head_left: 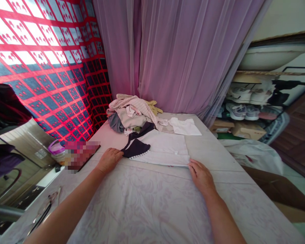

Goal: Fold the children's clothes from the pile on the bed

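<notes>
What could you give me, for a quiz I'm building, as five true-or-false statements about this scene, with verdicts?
1. The left hand touches the dark part of the dark-and-white garment. True.
2. The right hand rests on the clothes pile. False: it is at the near right corner of the dark-and-white garment.
3. The small white cloth lies to the left of the clothes pile. False: it lies to the right.
4. A purple curtain hangs behind the clothes pile. True.
5. The grey shoes stand beside the left hand. False: they are on a shelf at the right.
</notes>
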Tool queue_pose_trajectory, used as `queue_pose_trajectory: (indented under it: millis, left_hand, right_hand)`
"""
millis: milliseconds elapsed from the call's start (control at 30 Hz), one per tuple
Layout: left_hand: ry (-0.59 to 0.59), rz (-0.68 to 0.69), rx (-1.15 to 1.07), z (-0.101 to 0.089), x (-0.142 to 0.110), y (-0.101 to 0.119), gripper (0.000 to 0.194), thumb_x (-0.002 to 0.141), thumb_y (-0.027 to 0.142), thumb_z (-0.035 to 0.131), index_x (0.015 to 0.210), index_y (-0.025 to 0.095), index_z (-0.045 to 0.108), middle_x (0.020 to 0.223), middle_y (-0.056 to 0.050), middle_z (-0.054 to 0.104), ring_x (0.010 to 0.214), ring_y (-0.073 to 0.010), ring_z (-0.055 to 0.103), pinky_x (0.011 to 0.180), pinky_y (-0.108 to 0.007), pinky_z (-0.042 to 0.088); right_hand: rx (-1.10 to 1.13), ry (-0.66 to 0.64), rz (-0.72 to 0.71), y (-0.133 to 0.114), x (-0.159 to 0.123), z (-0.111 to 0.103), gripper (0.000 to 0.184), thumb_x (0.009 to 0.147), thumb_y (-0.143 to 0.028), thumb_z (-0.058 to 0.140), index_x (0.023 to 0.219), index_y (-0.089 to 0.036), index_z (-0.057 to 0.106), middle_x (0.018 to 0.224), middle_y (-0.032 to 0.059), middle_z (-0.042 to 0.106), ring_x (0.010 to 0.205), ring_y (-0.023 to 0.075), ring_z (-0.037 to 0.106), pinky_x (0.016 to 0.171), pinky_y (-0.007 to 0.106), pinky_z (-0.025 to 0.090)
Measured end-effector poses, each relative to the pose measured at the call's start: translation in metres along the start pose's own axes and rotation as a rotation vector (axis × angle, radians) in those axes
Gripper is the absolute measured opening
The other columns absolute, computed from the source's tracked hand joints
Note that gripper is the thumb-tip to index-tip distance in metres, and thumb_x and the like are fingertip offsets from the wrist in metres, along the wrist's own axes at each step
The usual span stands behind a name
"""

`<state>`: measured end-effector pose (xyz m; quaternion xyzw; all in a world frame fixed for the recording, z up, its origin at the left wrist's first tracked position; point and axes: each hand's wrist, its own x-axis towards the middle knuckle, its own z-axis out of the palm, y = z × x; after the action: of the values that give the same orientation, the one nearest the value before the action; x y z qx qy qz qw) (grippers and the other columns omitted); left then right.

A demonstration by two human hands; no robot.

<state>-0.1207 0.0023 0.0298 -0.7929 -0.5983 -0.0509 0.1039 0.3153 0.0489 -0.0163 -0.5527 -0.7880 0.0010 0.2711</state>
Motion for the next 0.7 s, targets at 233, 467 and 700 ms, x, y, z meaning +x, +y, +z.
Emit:
queue_pose_trajectory:
  millis: [233, 467, 700]
  left_hand:
    - [0.019, 0.093, 0.059, -0.012, -0.02, 0.002, 0.029, 0.087, 0.009, 0.042, 0.104, 0.021, 0.062, 0.097, -0.008, 0.066, 0.091, -0.0216, 0.058, 0.085, -0.036, 0.041]
    - [-0.014, 0.186, -0.003, -0.021, -0.049, 0.014, 0.025, 0.088, 0.01, 0.043, 0.102, 0.021, 0.061, 0.09, -0.006, 0.066, 0.087, -0.02, 0.059, 0.084, -0.035, 0.04]
    - [-0.06, 0.1, -0.152, -0.036, -0.032, 0.019, 0.038, 0.093, 0.04, 0.037, 0.076, 0.021, 0.064, 0.071, -0.004, 0.063, 0.072, -0.0181, 0.059, 0.073, -0.032, 0.042]
  right_hand:
    - [-0.028, -0.114, -0.006, 0.004, -0.007, -0.023, 0.035, 0.087, -0.032, 0.035, 0.085, -0.02, 0.068, 0.118, 0.0092, 0.062, 0.112, 0.0209, 0.054, 0.098, 0.037, 0.041]
    - [-0.068, -0.29, 0.01, 0.0, -0.032, -0.043, 0.032, 0.085, -0.033, 0.039, 0.081, -0.023, 0.07, 0.122, 0.0066, 0.062, 0.118, 0.0228, 0.051, 0.1, 0.04, 0.04]
    - [-0.116, -0.402, 0.018, -0.006, -0.019, -0.055, 0.028, 0.082, -0.037, 0.047, 0.08, -0.026, 0.073, 0.12, 0.0046, 0.063, 0.121, 0.0243, 0.05, 0.099, 0.038, 0.04]
